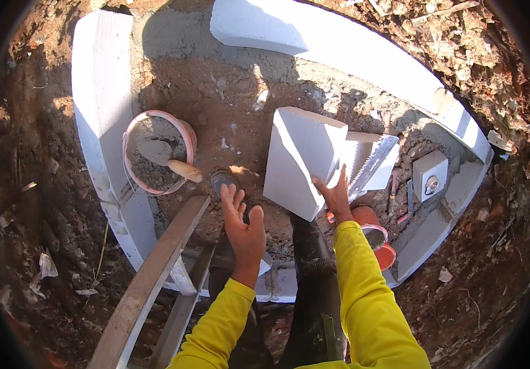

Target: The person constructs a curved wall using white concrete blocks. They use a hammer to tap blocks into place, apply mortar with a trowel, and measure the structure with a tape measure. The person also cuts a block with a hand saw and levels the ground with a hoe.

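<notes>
A large white building block (299, 161) stands tilted in front of me, right of the middle. My right hand (335, 198) holds it by its lower right edge, the thumb on the near face. My left hand (243, 230) is raised left of the block with its fingers stretched out and nothing in it. Just beyond my right hand, a toothed metal blade (372, 165) leans against more white block pieces (383, 175). Its handle is not plain to see. To the left, a pinkish bucket (192, 140) holds grey mortar, with a wooden-handled trowel (184, 170) lying in it.
White blocks set in mortar form a low wall (102, 80) around the dirt floor (216, 117). A wooden ladder-like frame (148, 289) rises at lower left. Orange containers (385, 255), hand tools (393, 194) and a small block with a round metal fitting (430, 175) lie right.
</notes>
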The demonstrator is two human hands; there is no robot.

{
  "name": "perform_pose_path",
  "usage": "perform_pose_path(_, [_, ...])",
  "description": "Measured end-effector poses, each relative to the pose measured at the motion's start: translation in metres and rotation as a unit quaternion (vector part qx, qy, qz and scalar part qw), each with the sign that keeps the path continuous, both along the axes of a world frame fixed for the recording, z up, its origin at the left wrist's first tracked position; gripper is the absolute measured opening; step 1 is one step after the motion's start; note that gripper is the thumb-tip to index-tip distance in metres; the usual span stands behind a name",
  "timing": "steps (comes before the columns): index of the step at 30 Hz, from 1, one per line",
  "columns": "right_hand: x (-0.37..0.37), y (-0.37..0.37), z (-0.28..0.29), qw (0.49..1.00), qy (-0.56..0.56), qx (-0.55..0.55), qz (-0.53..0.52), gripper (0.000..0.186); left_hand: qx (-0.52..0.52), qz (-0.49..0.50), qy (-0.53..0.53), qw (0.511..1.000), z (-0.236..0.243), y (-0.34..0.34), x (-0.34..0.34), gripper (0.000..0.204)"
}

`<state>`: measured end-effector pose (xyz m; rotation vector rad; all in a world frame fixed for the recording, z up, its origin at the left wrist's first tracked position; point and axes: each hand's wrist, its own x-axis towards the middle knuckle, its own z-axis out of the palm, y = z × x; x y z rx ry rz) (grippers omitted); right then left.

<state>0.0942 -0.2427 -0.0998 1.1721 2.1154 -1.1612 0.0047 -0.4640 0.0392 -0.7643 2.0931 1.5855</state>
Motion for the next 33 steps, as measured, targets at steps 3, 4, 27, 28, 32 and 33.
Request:
perform_pose_path(3, [-0.013, -0.018, -0.010, 1.000, -0.010, 0.006, -0.002, 0.126, 0.031, 0.021, -0.091, 0.995, 0.019, 0.023, 0.056, 0.077])
perform_pose_path(4, [-0.015, -0.025, -0.002, 1.000, -0.011, 0.014, 0.008, 0.126, 0.023, 0.015, -0.100, 0.995, 0.024, 0.020, 0.068, 0.077])
perform_pose_path(27, [-0.217, -0.174, 0.265, 0.877, 0.154, 0.103, 0.443, 0.117, -0.086, 0.211, -0.092, 0.969, -0.045, -0.085, 0.063, 0.072])
perform_pose_path(28, [-0.233, -0.177, 0.273, 0.869, 0.183, 0.106, 0.446, 0.117, -0.072, 0.215, -0.091, 0.970, -0.039, -0.085, 0.055, 0.072])
perform_pose_path(32, [-0.314, -0.199, 0.288, 0.802, 0.292, 0.126, 0.506, 0.115, -0.034, 0.245, -0.078, 0.966, -0.026, -0.085, 0.029, 0.071])
perform_pose_path(33, [-0.334, -0.205, 0.287, 0.779, 0.320, 0.144, 0.520, 0.113, -0.027, 0.256, -0.076, 0.963, -0.027, -0.084, 0.027, 0.071])
